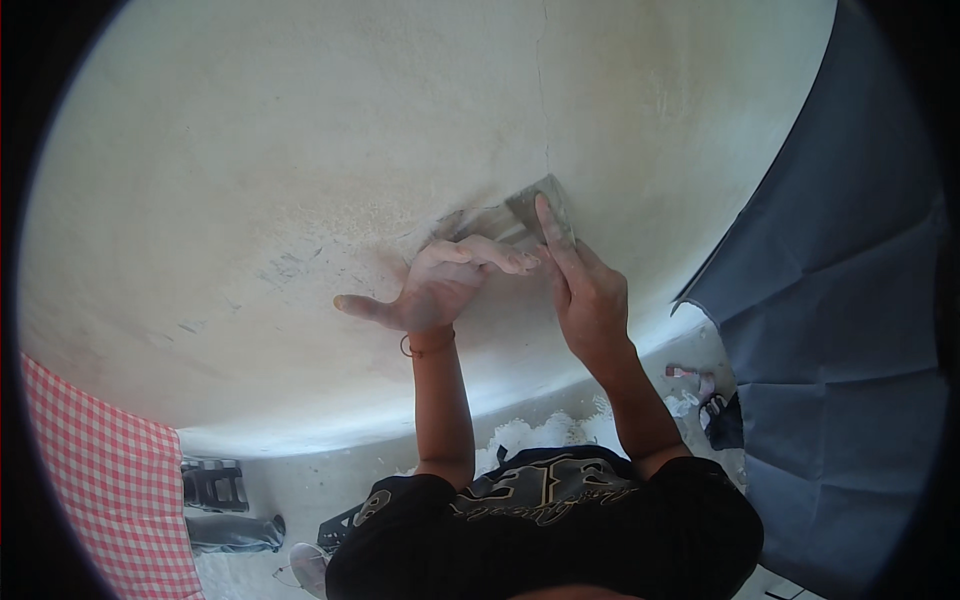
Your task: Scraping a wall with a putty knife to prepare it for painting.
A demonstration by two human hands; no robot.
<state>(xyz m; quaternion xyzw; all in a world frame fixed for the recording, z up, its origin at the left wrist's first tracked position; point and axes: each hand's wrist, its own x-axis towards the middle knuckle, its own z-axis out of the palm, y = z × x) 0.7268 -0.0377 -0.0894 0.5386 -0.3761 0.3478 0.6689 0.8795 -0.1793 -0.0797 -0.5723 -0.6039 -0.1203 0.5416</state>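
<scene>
Over a pale, scuffed wall [250, 160], my right hand [592, 290] grips a putty knife with a flat metal blade [525, 207]. Its index finger lies extended along the blade; the handle is hidden in the hand. Just to the left, my left hand [440, 290] is open, palm turned up, with the thumb out to the left and the fingers stretched toward the knife. White dust coats its fingers. Behind those fingers shows a dark, rough patch [458, 222] in the wall surface. A thin cord circles the left wrist.
A fine crack [543, 80] runs down the wall above the blade. Red-and-white checked cloth [100, 460] hangs at the left, a dark grey sheet [840, 330] at the right. White flakes [545, 432], a brush-like item [682, 372] and a dark stool [215, 487] are on the floor.
</scene>
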